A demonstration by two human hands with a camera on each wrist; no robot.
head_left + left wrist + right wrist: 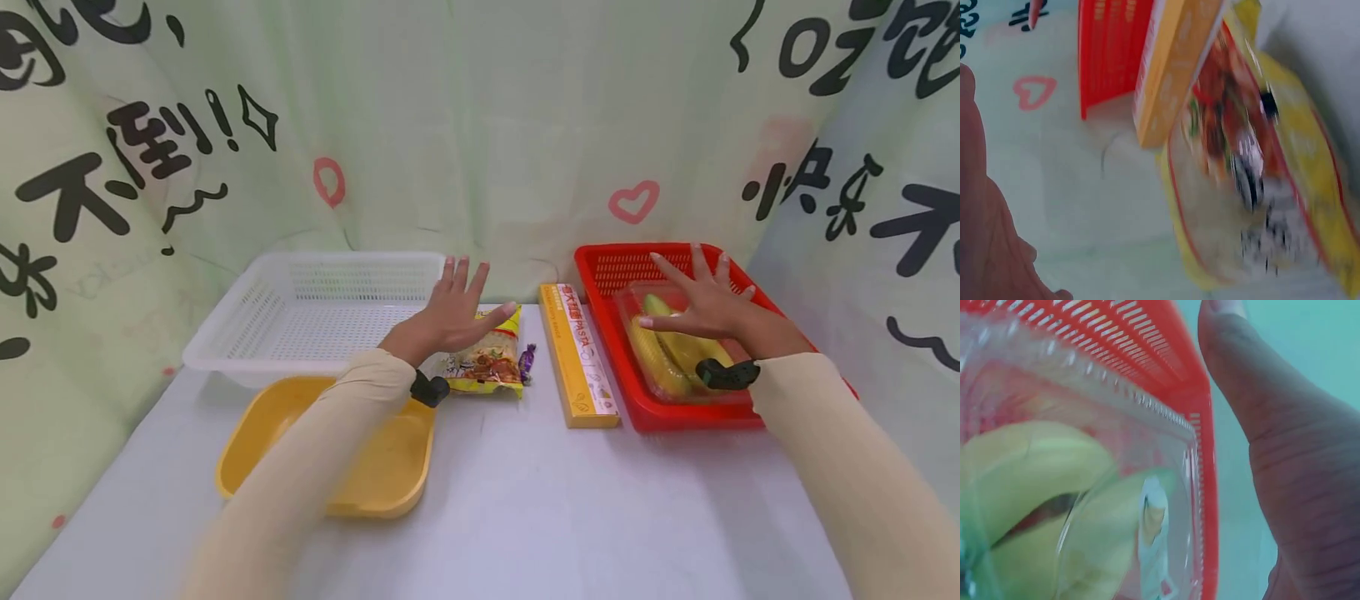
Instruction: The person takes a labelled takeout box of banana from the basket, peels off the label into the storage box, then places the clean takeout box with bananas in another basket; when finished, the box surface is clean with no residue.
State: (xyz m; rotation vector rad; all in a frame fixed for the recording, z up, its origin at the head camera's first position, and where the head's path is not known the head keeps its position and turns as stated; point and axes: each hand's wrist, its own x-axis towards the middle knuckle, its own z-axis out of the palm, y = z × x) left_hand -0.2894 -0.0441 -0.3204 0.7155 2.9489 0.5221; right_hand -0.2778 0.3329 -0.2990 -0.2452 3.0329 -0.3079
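Note:
My left hand (pixel 450 317), fingers spread and straight, hovers between the white basket and a yellow-edged food packet (pixel 487 354). It holds nothing. In the left wrist view the packet (pixel 1235 162) fills the right side, blurred. My right hand (pixel 701 304), also with fingers spread, is held over the red basket (pixel 651 408). Below it in that basket lies a clear plastic box (pixel 1147 419) of bananas (pixel 1041 469), with a small label on it. The right thumb shows beside the basket rim in the right wrist view.
A perforated white basket (pixel 225 360) stands at the back left, with a yellow tray (pixel 390 467) in front, partly hidden by my left sleeve. A long yellow pasta box (pixel 577 358) lies beside the red basket. A small purple-wrapped candy (pixel 527 363) lies by the packet. A printed curtain (pixel 480 150) hangs behind.

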